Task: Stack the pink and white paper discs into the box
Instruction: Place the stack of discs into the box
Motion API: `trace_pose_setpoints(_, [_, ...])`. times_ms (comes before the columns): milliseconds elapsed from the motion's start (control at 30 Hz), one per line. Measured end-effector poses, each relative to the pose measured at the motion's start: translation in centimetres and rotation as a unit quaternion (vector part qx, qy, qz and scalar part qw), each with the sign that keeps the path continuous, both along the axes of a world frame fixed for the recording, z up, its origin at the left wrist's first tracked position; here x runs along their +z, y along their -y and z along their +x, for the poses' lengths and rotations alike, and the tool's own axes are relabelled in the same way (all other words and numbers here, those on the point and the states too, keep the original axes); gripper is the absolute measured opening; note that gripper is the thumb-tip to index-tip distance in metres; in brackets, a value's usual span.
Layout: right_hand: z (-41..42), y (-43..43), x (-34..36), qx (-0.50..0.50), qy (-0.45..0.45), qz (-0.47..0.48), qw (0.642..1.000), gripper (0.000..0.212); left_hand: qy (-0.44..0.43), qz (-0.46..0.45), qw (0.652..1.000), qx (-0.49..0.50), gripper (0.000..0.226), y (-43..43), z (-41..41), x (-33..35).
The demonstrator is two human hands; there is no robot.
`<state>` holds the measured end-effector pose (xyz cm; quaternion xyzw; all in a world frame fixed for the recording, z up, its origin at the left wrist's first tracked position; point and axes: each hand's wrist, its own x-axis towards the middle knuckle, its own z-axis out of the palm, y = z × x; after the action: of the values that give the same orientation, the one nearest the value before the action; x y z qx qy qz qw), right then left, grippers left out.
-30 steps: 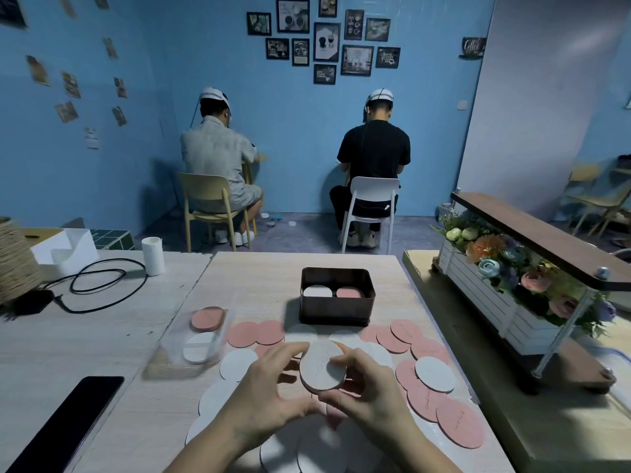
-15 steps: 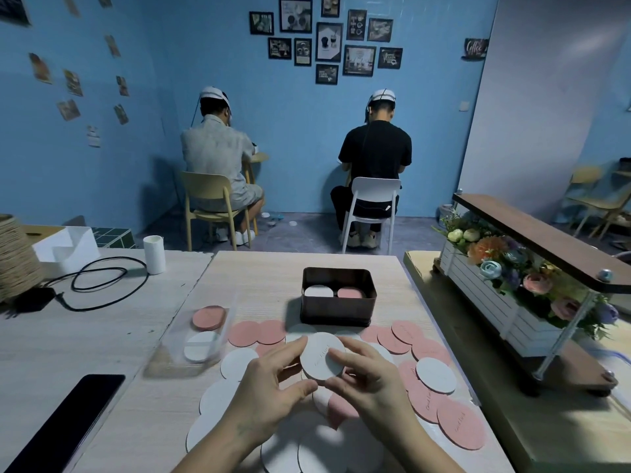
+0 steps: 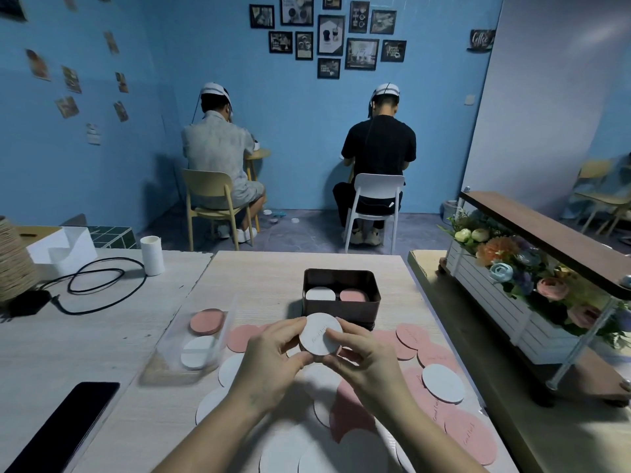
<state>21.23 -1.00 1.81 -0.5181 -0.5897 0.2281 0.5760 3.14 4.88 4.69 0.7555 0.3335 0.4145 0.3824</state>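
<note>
A dark brown box [image 3: 341,280] stands mid-table, holding a white disc stack [image 3: 320,294] on its left and a pink disc stack [image 3: 353,295] on its right. Just in front of the box, my left hand [image 3: 273,360] and my right hand [image 3: 363,361] together pinch a stack of white discs [image 3: 320,333] by its edges, raised above the table. Loose pink discs [image 3: 469,435] and white discs [image 3: 443,383] lie scattered on the table around and under my hands.
A clear plastic lid [image 3: 191,339] at the left lies over a pink and a white disc. A black phone [image 3: 65,425] lies at the near left, a black cable [image 3: 95,281] and white cup [image 3: 151,250] further back. A flower shelf [image 3: 532,268] stands at the right. Two people sit facing the far wall.
Both hands have carried the white disc stack forward and upward, away from me, from above the loose discs to just in front of the box.
</note>
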Motion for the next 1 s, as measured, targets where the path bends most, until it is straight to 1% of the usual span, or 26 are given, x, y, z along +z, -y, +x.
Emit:
trace_pose_setpoints(100, [0.2,-0.8,-0.3,-0.004,0.006,0.003,1.000,0.039,-0.013,0.003,1.000,-0.019,0.055,-0.7,0.1,0.2])
trace_pose_setpoints(200, [0.8,-2.6,0.9,-0.009,0.002,-0.001,1.000,0.040,-0.025,0.005,0.999,-0.028,0.055,-2.5,0.5,0.9])
trace_pose_setpoints(267, [1.6,-4.2,2.5,0.003,-0.017,-0.011,1.000,0.039,-0.023,-0.003,0.998,-0.052,0.049,-4.3,1.0,2.2])
trace_pose_setpoints(300, [2.2,-5.1,3.4,0.004,-0.006,-0.010,1.000,0.037,-0.028,-0.002,0.998,-0.058,0.047,-5.2,1.3,3.1])
trace_pose_setpoints(367, [3.5,-7.2,4.8,-0.016,0.060,-0.003,0.998,0.035,-0.057,0.014,0.997,-0.050,0.041,-7.3,2.1,4.5])
trace_pose_setpoints(433, [4.5,-9.4,5.5,-0.025,0.106,-0.010,0.994,0.034,-0.082,0.030,0.995,-0.042,0.025,-9.4,2.9,5.2])
trace_pose_setpoints(467, [5.0,-10.6,5.6,-0.024,0.122,-0.018,0.992,0.034,-0.093,0.034,0.994,-0.035,0.021,-10.4,3.3,5.3])
trace_pose_setpoints(567, [6.4,-13.6,5.2,-0.023,0.169,-0.050,0.984,0.034,-0.113,0.021,0.993,-0.019,0.037,-13.3,4.4,4.6])
trace_pose_setpoints(600, [6.7,-14.3,5.2,-0.022,0.194,-0.064,0.979,0.033,-0.125,0.017,0.992,-0.022,0.039,-14.2,4.7,4.2])
trace_pose_setpoints(700, [7.7,-15.7,5.3,-0.016,0.270,-0.108,0.957,0.028,-0.195,0.021,0.980,-0.038,0.035,-16.6,5.3,2.9])
trace_pose_setpoints(833, [8.2,-16.7,4.9,0.000,0.274,-0.163,0.948,0.029,-0.259,0.049,0.964,-0.030,0.037,-18.1,5.7,2.8])
trace_pose_setpoints(967, [8.8,-17.3,4.3,0.005,0.248,-0.194,0.949,0.030,-0.354,0.099,0.929,-0.038,0.021,-18.1,6.6,3.7])
trace_pose_setpoints(1000, [8.8,-17.4,4.2,0.003,0.247,-0.200,0.948,0.029,-0.373,0.108,0.921,-0.041,0.020,-18.3,6.7,3.6])
